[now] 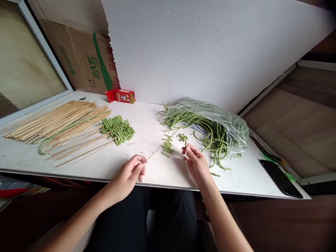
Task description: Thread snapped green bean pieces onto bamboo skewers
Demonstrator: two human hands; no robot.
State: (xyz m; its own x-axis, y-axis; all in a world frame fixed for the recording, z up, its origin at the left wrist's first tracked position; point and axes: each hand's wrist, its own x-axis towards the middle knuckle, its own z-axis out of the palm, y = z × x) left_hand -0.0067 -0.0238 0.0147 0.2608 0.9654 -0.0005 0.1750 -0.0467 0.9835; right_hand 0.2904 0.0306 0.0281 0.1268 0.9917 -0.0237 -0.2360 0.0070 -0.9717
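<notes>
My left hand (133,170) pinches the lower end of a thin bamboo skewer (163,144), which slants up and to the right over the table. Between the fingertips of my right hand (196,161) is a short green bean piece (186,142), held upright and apart from the skewer. Several cut bean pieces (167,147) lie in a row between my hands, with a little heap of bean ends (182,137) just behind. To the left, skewers threaded with bean pieces (118,129) are stacked together.
Many bare skewers (60,119) lie at the left, one long bean (68,127) across them. Long green beans (215,129) spill from a clear plastic bag (233,126) at the right. A red box (125,96) stands by the wall; a black phone (280,177) lies near the right edge.
</notes>
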